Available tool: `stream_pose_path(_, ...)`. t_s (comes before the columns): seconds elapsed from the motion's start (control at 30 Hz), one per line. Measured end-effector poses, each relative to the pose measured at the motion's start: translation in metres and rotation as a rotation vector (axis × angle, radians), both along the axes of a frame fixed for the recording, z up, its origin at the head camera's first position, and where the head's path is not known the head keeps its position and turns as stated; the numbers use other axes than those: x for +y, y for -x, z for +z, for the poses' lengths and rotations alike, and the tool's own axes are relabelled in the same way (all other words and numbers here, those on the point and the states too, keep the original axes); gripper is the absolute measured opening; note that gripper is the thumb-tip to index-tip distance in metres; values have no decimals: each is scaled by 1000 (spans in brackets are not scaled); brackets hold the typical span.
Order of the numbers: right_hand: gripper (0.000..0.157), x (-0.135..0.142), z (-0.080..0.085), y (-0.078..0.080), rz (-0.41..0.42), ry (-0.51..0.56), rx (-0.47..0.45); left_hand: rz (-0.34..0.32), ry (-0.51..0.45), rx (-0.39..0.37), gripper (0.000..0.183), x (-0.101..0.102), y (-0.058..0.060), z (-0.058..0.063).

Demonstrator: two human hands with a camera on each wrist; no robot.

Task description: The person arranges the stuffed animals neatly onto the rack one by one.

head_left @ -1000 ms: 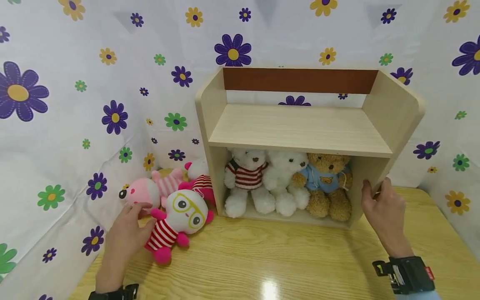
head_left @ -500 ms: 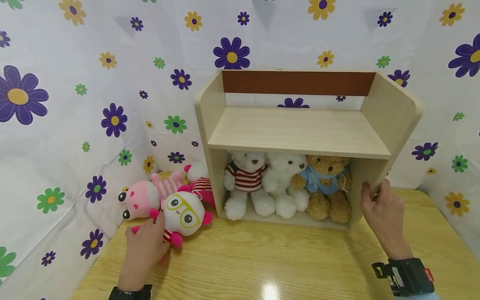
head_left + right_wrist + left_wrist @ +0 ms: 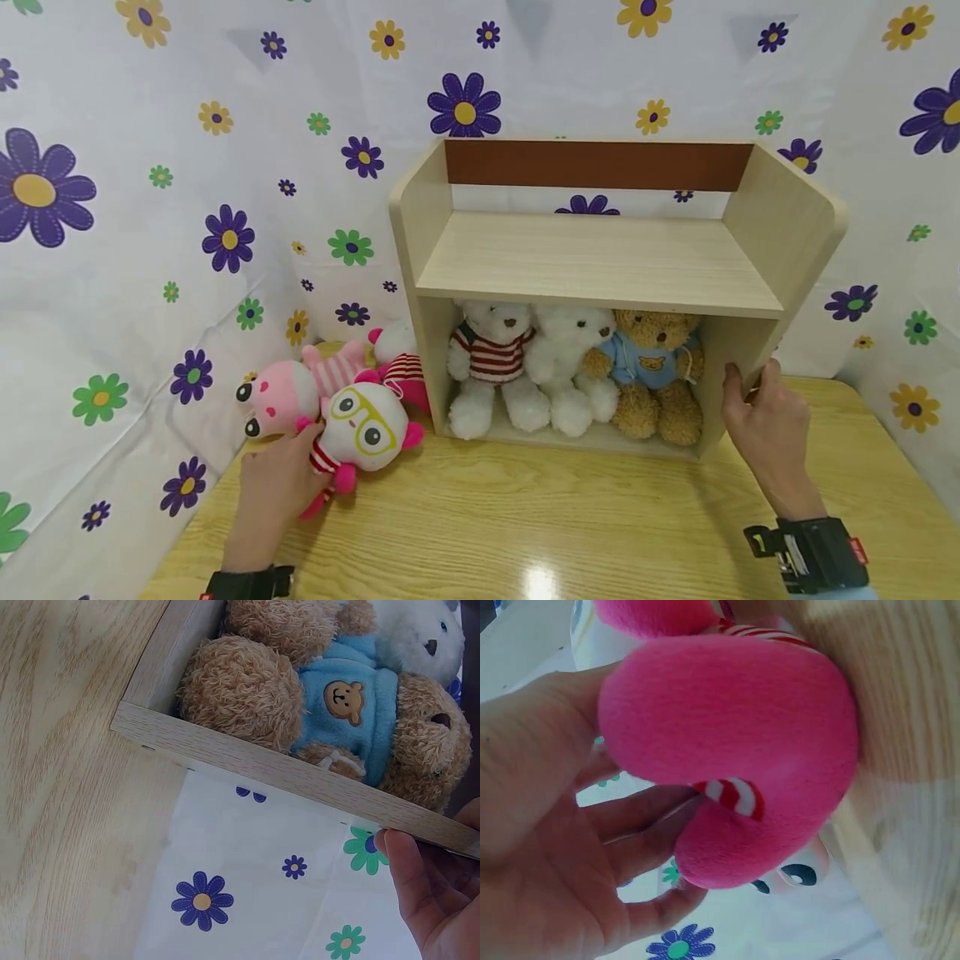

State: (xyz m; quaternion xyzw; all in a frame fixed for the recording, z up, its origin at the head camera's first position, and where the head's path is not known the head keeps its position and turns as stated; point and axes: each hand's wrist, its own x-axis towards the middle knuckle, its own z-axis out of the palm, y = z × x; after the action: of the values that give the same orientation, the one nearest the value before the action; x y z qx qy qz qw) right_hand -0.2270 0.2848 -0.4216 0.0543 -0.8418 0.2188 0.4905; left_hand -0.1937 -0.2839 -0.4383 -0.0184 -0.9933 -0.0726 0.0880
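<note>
My left hand (image 3: 272,492) grips the striped body of a plush panda (image 3: 367,429) with yellow glasses and bright pink limbs. In the left wrist view, the panda's pink feet (image 3: 727,712) face the camera, with fingers curled about the body behind them. My right hand (image 3: 768,446) holds the front edge of the wooden shelf's right side panel (image 3: 300,776), thumb on the inner face and fingers outside. Inside the shelf's lower compartment sit a white bear (image 3: 498,358) in a striped sweater, a plain white bear (image 3: 570,358) and a brown bear (image 3: 656,371) in a blue hoodie.
A pale pink plush (image 3: 288,396) lies behind the held panda. Another plush in red stripes (image 3: 405,371) leans by the shelf's left side. The shelf's upper board (image 3: 600,254) is bare. Flower-printed cloth (image 3: 150,317) hangs behind and left of the wooden table (image 3: 487,525).
My left hand has moved right onto the panda and taken hold of its body. The panda has shifted and turned slightly. My right hand stays on the shelf's side.
</note>
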Motion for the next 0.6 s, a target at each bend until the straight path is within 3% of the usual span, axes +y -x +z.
stream_pose_path(0.1, 22, 0, -1, 0, -3, -1, 0, -14, -16, 27, 61, -3, -2, 1)
stream_pose_path(0.37, 22, 0, -2, 0, -6, -4, 11, -108, -190, -23, 46, -6, -9, 9)
stream_pose_path(0.6, 22, 0, -1, 1, -4, -8, 22, -221, -352, -28, 52, 17, -18, 25)
